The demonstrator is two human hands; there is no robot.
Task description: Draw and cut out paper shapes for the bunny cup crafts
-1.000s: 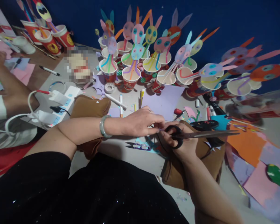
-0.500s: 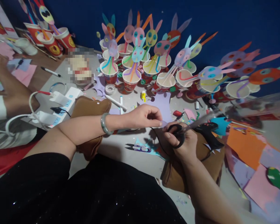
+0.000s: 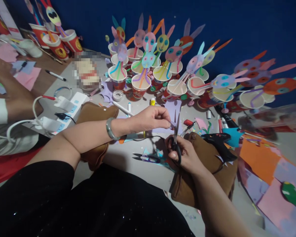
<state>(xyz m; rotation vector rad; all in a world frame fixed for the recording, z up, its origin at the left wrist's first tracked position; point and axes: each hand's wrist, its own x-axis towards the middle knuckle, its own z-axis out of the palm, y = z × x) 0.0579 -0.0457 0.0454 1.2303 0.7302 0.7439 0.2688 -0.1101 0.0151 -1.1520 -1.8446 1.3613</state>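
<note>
left hand (image 3: 158, 118) pinching small purple paper scrap (image 3: 172, 124); right hand (image 3: 184, 151) closed around black-handled scissors (image 3: 176, 132), blades parted just beside scrap. snips (image 3: 146, 158) on tabletop (image 3: 123, 149).

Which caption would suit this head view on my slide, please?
Left hand pinches purple paper by open scissors in the right hand; red cups stand behind.

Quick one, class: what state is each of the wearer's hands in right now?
Left hand: closed, pinching a small purple paper piece.
Right hand: closed around open black-handled scissors.
</note>
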